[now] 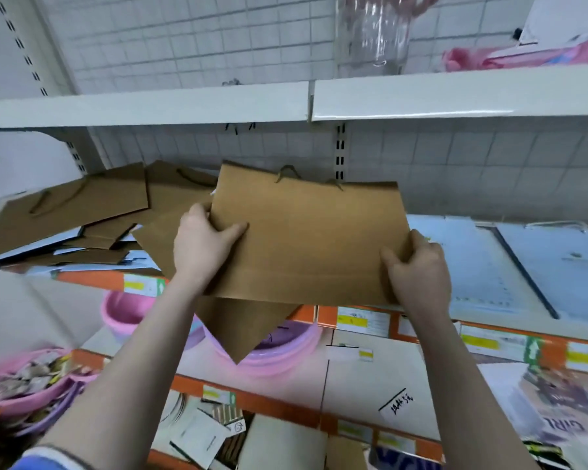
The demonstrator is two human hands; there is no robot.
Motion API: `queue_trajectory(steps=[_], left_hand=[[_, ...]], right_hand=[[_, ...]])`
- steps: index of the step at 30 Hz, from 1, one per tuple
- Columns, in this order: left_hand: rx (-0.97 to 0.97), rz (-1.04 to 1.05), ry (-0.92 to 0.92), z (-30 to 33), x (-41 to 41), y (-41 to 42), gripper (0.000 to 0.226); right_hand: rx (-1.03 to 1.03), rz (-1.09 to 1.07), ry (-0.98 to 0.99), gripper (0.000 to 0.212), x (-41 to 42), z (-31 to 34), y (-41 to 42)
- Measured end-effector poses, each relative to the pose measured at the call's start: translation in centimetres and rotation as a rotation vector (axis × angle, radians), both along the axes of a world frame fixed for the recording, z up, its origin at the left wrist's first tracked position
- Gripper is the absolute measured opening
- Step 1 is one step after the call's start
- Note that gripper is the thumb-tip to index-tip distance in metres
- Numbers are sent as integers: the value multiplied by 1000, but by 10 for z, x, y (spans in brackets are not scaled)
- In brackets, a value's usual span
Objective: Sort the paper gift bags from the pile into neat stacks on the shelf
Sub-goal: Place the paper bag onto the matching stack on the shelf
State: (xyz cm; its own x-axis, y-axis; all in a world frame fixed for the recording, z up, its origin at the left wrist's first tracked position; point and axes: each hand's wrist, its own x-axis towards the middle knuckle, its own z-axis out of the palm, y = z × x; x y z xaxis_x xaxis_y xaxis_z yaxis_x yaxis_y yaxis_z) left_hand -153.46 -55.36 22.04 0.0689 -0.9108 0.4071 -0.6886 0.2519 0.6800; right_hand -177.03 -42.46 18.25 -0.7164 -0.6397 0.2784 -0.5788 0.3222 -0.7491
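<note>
A flat brown paper gift bag (306, 232) with rope handles is held level above the shelf edge. My left hand (204, 242) grips its left edge, thumb on top. My right hand (418, 266) grips its lower right corner. Another brown bag (241, 330) sticks out beneath it, its corner hanging past the shelf front. To the left lies a loose pile of brown bags (82, 205), some overlapping at angles. White and pale blue bags (482, 266) lie flat on the shelf at the right.
An upper white shelf (455, 96) overhangs, with a clear plastic item (374, 32) and pink goods on it. Below, pink plastic basins (279, 351) and a pink basket (21, 385) of small items sit on lower shelves with orange price rails (489, 340).
</note>
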Motion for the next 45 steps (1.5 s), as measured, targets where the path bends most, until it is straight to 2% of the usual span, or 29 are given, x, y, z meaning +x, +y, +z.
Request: queue_trajectory(steps=[3, 6, 8, 15, 20, 25, 31, 45], left_hand=[[114, -73, 11, -8, -6, 2, 59], [290, -117, -25, -23, -12, -1, 68], [338, -108, -31, -32, -16, -3, 71], [235, -104, 82, -29, -39, -6, 70], [173, -99, 117, -28, -76, -7, 70], [166, -147, 128, -24, -121, -5, 60], [190, -225, 124, -28, -164, 3, 60], [60, -395, 69, -18, -213, 62, 57]], right_hand=[[35, -16, 4, 40, 1, 3, 6], [122, -8, 24, 40, 0, 4, 9], [148, -6, 52, 42, -5, 4, 10], [70, -7, 65, 44, -34, 4, 1], [40, -7, 75, 55, -69, 2, -2], [39, -52, 68, 58, -109, 3, 5], [44, -104, 35, 59, -149, -1, 25], [60, -305, 49, 41, -170, -2, 124]])
